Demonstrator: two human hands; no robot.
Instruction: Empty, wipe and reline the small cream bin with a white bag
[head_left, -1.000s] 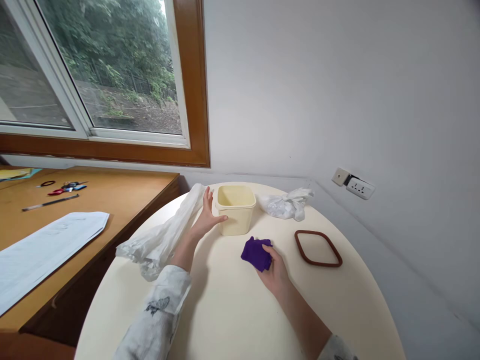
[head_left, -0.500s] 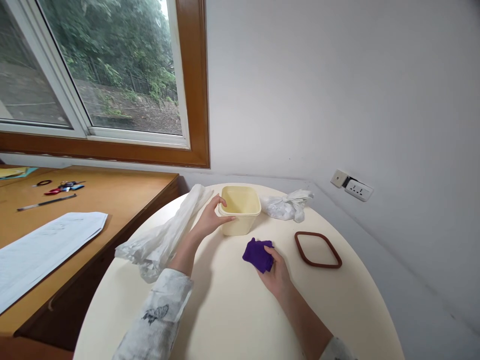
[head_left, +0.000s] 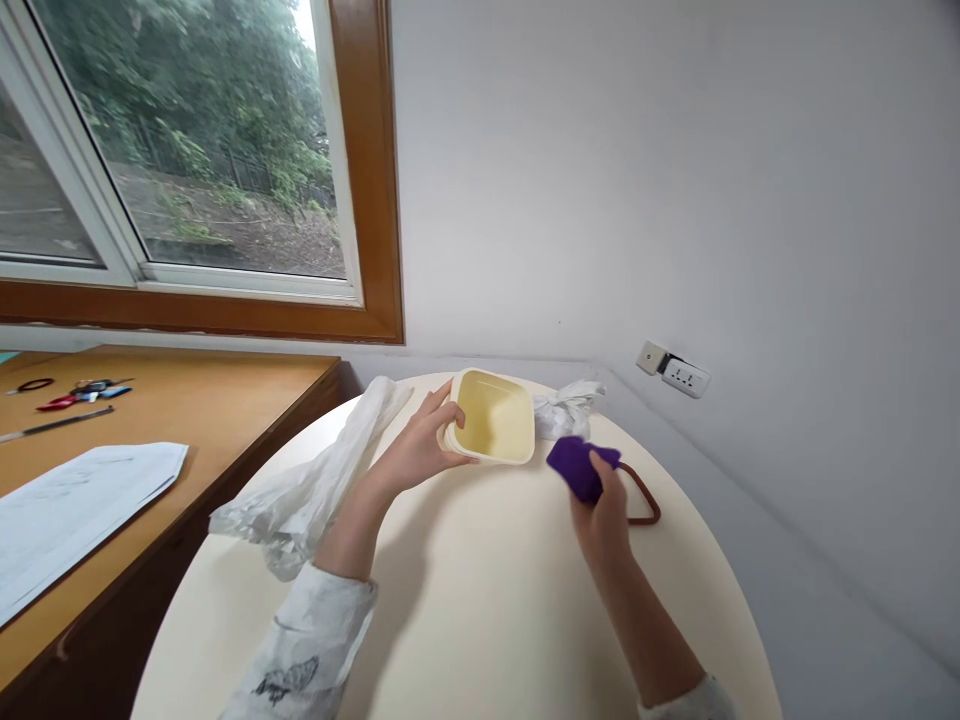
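Note:
My left hand (head_left: 424,440) grips the left side of a pale yellow plastic bin (head_left: 499,418), thumb under the near rim. The bin is tilted so its open mouth faces me, and nothing shows inside. In my right hand (head_left: 604,510) is a bunched purple cloth (head_left: 580,468), held to the right of the bin and apart from it. Behind the cloth and hand lies a brown rounded-square ring (head_left: 646,490), partly covered by them.
A round cream table (head_left: 480,620) carries a long crumpled white plastic bag (head_left: 307,480) at left and a knotted white bag (head_left: 570,408) behind the bin. Left stands a wooden desk (head_left: 247,385) with papers (head_left: 82,500), a pen (head_left: 67,422) and keys (head_left: 94,390). A wall socket (head_left: 685,376) is at right.
My left hand has lifted and tipped the bin toward me, shifting it slightly right. My right hand has moved right and up with the purple cloth, now overlapping the brown ring.

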